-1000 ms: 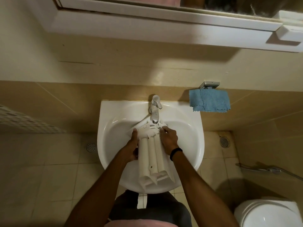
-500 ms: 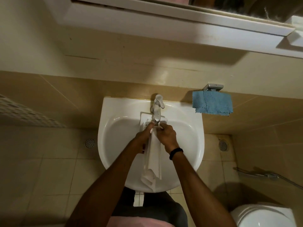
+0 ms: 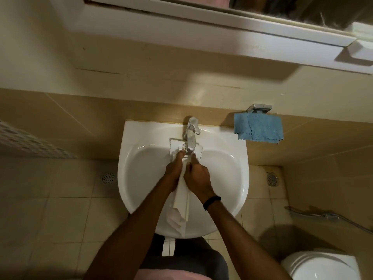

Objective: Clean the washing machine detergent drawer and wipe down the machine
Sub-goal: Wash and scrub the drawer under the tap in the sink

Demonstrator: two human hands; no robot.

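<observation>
Centre of frame: the detergent drawer (image 3: 182,201), a long, narrow piece of white plastic, is turned on its edge over the white sink (image 3: 139,158), so that you see one slim side of it rather than its compartments. Its flat rectangular end panel lies at the far end, directly under the spout of the chrome tap (image 3: 191,136). Its open, ribbed near end reaches the sink's front rim at lower centre. Your left hand (image 3: 174,173) clasps the drawer's left flank with the fingers curled toward the panel. Your right hand (image 3: 196,177), with a dark wristband (image 3: 212,202) on its wrist, clasps the right flank directly opposite, its fingers bent against the plastic and one fingertip reaching up near the spout. The drawer thus runs between the two palms, its far third hidden by them. Whether water is running cannot be told. Right of the tap: a blue cloth (image 3: 259,130) hangs from a metal wall holder (image 3: 259,108). Lower right corner: part of a white toilet (image 3: 323,265).
</observation>
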